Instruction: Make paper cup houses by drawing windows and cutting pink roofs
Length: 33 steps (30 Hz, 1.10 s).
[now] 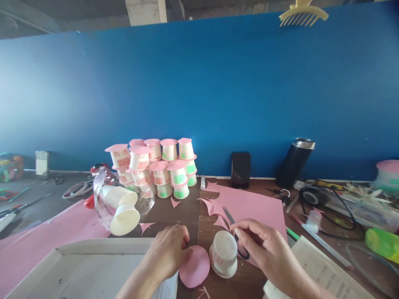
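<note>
Fingers curled, left hand (171, 250) touches round paper disc (195, 268); whether right hand (264, 245) grips metal scissors (228, 214) is unclear.

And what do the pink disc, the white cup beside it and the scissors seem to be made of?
Pink disc: probably matt paper or thin card, given its flat, even colour. White cup: likely smooth paper, by its tapered shape and red drawing, possibly plastic. Scissors: probably metal blades, by their grey sheen; dark handle perhaps plastic.
</note>
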{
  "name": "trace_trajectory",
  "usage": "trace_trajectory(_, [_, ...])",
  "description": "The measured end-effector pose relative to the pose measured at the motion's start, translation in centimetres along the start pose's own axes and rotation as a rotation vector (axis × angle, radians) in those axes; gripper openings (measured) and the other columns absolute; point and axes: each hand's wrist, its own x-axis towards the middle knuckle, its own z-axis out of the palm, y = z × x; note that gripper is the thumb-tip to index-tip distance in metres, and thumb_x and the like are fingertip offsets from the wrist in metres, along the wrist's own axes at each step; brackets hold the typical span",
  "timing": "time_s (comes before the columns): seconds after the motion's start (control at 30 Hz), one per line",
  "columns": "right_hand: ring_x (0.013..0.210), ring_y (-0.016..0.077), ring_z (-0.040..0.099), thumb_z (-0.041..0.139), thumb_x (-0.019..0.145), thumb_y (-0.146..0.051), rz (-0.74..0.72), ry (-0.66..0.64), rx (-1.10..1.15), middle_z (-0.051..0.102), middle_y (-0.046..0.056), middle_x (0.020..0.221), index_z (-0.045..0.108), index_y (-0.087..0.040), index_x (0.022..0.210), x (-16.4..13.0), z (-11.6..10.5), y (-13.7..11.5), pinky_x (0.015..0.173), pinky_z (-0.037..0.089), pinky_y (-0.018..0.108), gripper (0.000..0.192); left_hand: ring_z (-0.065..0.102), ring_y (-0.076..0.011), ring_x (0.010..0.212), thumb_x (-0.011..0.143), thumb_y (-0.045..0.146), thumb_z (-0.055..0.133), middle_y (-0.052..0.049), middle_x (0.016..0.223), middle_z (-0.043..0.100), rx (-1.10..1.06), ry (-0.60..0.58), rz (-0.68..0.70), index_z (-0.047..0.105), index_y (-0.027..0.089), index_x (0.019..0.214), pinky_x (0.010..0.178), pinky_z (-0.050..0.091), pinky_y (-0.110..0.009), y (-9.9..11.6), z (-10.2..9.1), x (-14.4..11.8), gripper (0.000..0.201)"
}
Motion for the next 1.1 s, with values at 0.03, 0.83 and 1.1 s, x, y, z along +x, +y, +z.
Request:
trace_trajectory(0.03, [0.061,0.0108,0.049,0.049,0.092,-0.043,-0.002,-0.004,0.001,0.058,-0.005,0.067,0.064,-0.026,0.086,0.0,0.0,0.0,0.056,0.040,0.020,0.024,0.056,-0.0232,0.080,0.064,0.024,0.057,-0.002,0.080,0.065,0.002,-0.014,-0.003,0.060,0.022,0.076,0.066,0.034,-0.030,0.0,0.0,-0.1,0.012])
trace_trajectory(0.83, [0.064,0.0126,0.053,0.050,0.092,-0.041,-0.041,-0.025,-0.004,0.063,-0.002,0.073,0.067,-0.024,0.088,-0.2,0.0,-0.3,0.058,0.041,0.021,0.023,0.064,-0.0213,0.076,0.062,0.017,0.056,-0.001,0.079,0.073,-0.004,-0.094,0.020,0.066,0.024,0.070,0.061,0.036,-0.027,0.4,-0.8,0.0,0.015])
trace_trajectory(1.1, [0.066,0.0126,0.054,0.051,0.092,-0.041,-0.037,-0.039,-0.029,0.062,-0.003,0.071,0.066,-0.026,0.089,-0.2,-0.1,-0.3,0.060,0.042,0.021,0.022,0.063,-0.0184,0.070,0.065,0.013,0.049,0.000,0.073,0.070,-0.142,-0.074,0.052,0.063,0.022,0.065,0.056,0.036,-0.025,-0.6,-0.5,0.4,0.017])
